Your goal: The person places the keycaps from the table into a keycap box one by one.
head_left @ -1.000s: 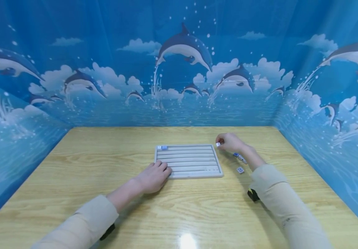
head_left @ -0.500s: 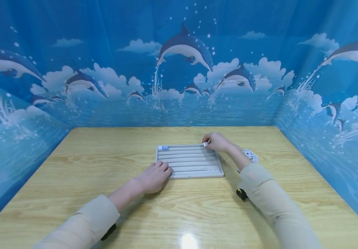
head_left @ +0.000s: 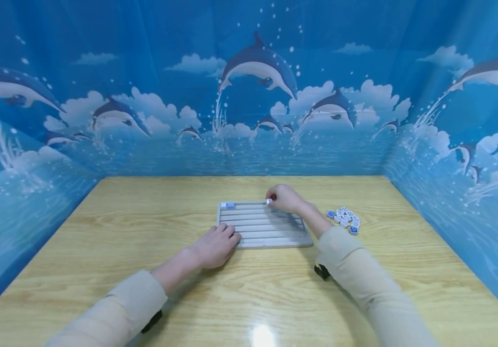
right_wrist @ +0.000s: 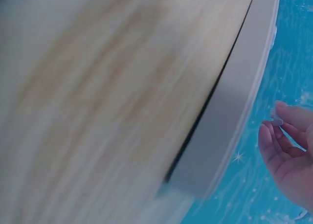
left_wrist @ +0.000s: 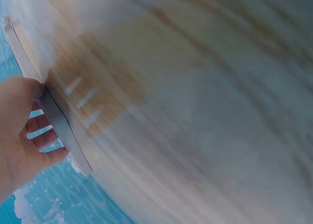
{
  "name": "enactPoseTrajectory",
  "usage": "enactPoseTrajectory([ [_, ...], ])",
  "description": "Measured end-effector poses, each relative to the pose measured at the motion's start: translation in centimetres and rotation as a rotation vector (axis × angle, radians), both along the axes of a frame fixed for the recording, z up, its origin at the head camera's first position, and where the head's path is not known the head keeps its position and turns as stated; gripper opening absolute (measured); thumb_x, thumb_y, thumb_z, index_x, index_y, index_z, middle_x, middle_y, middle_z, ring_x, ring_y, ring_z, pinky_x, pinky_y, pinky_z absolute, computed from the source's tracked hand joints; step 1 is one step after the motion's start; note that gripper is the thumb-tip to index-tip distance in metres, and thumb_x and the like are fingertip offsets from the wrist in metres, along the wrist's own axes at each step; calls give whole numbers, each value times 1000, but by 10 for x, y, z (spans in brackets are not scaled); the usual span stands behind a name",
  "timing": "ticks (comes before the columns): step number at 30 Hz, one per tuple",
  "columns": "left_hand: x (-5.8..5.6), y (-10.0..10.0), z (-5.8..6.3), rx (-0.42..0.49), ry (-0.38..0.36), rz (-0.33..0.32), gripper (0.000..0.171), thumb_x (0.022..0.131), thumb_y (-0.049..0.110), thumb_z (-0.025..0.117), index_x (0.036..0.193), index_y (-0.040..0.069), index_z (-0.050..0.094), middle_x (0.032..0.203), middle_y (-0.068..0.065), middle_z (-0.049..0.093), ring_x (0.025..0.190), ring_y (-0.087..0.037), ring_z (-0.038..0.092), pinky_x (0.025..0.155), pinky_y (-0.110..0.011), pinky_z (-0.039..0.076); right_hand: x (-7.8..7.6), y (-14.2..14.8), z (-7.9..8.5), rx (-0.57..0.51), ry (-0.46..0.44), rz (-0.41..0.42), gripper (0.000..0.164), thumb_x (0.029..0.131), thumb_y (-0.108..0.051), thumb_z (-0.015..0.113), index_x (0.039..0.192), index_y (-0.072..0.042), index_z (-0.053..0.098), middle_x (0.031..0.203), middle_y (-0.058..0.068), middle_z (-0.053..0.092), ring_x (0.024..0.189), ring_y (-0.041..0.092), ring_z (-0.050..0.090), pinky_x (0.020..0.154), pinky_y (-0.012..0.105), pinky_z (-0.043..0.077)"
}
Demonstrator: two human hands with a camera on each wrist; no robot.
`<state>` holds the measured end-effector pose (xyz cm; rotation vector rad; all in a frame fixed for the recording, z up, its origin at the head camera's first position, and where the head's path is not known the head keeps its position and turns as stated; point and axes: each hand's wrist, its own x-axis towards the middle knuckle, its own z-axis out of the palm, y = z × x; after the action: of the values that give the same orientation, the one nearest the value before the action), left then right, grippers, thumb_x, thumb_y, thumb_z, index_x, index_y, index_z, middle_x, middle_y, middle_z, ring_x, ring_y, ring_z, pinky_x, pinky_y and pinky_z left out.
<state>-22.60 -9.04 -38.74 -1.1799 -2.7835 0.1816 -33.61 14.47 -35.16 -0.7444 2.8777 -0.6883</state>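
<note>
A grey-white tray with long parallel grooves lies mid-table. My left hand grips its near left corner; in the left wrist view the thumb lies on the front edge of the tray, with the fingers beyond it. Over the far groove, my right hand pinches a small white tile between thumb and fingertips. That tile shows in the right wrist view, its face too small to read. At the far left end of the top groove, a white tile sits beside a blue tile.
To the right of the tray lies a loose cluster of white and blue tiles, some marked. The wooden table is bounded at the back and sides by a blue dolphin-print curtain.
My right hand has moved left with the white tile, from past the tray's right edge to over its far groove, uncovering the tile cluster. The left hand stays at the corner.
</note>
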Motion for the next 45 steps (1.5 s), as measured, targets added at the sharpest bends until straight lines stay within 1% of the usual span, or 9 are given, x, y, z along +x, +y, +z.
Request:
enactPoseTrajectory([
  [5,0,-1,0,-5,-8,4,27,95,21,48,118,7,55,107,-9,52,101,-25,47,83,-40,45,-1,-14,2,15,-27,-8,21,84,-7,65,104,2,65,93,9,63,87,20,57,77,34,48],
  [9,0,-2,1,-2,-5,1,27,95,21,49,118,8,55,108,-8,52,101,-25,47,83,-40,45,-3,-25,5,51,-28,14,19,85,-7,65,102,0,65,94,8,63,87,20,57,77,34,47],
  [13,0,-2,1,-4,-1,-4,27,95,21,49,118,8,55,107,-8,52,101,-26,47,82,-41,45,-5,-36,5,117,-5,47,15,86,-9,65,100,-3,65,93,6,63,87,19,57,77,34,47],
  [18,0,-2,0,-18,6,-8,27,95,21,48,118,8,55,107,-8,51,101,-26,46,81,-40,45,-7,-48,2,161,7,71,11,87,-9,63,97,-4,66,90,5,62,82,18,56,72,33,47],
  [24,1,-1,2,-17,14,-8,27,95,21,48,117,7,55,107,-9,51,100,-26,46,81,-40,45,-10,-60,2,191,2,70,5,87,-9,63,90,-6,64,83,3,60,73,17,52,65,31,44],
  [27,1,-1,1,-24,5,-1,27,96,22,47,118,8,54,108,-9,51,101,-26,46,81,-40,45,-11,-64,0,222,9,71,6,87,-11,63,92,-8,65,84,2,60,74,16,53,64,31,44],
  [34,1,-1,-1,-24,16,-9,26,95,21,47,116,8,54,107,-8,51,99,-25,46,81,-39,45,-13,-73,-3,317,73,69,9,85,-11,64,94,-10,65,91,2,62,82,18,56,67,31,46],
  [37,0,-1,-1,-25,13,-2,27,95,21,47,117,8,54,108,-8,51,100,-25,46,82,-40,45,-14,-76,-3,317,70,56,9,83,-9,64,92,-9,64,90,3,61,82,18,56,68,31,46],
  [45,-1,0,-1,-29,16,-4,26,94,21,49,116,8,54,107,-8,51,99,-25,46,82,-40,45,-17,-82,-5,312,46,25,4,82,-5,64,83,-8,61,81,3,58,75,18,53,65,30,45],
])
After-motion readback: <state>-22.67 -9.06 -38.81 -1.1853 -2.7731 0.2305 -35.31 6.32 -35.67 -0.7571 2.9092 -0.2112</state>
